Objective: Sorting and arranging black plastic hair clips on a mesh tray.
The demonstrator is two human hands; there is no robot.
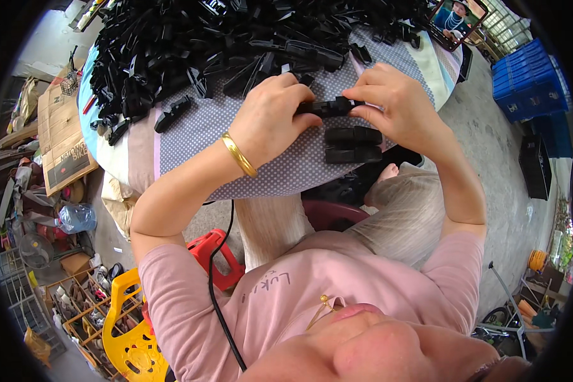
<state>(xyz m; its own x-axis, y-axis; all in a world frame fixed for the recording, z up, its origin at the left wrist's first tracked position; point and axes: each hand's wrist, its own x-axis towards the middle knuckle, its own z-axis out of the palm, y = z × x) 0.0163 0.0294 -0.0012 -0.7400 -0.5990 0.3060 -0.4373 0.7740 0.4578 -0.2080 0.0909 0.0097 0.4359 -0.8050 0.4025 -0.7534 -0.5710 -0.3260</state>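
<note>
Above the near edge of the cloth-covered table [197, 149], a slim black plastic piece [330, 108] is held level between my two hands. My left hand [272, 109], with a gold bangle at its wrist, pinches the left end. At the other end, my right hand [395, 102] grips between thumb and fingers. Just below the held piece, two similar black plastic pieces [353, 145] lie side by side at the table's edge. A large heap of black plastic parts [172, 48] covers the far side of the table, and one loose part [173, 114] lies left of my left hand.
A phone [457, 22] showing a picture stands at the far right of the table. Blue crates [530, 79] are stacked on the floor to the right. Red [218, 258] and yellow [130, 331] plastic seats stand at the lower left. A black cable [218, 280] hangs beside my left arm.
</note>
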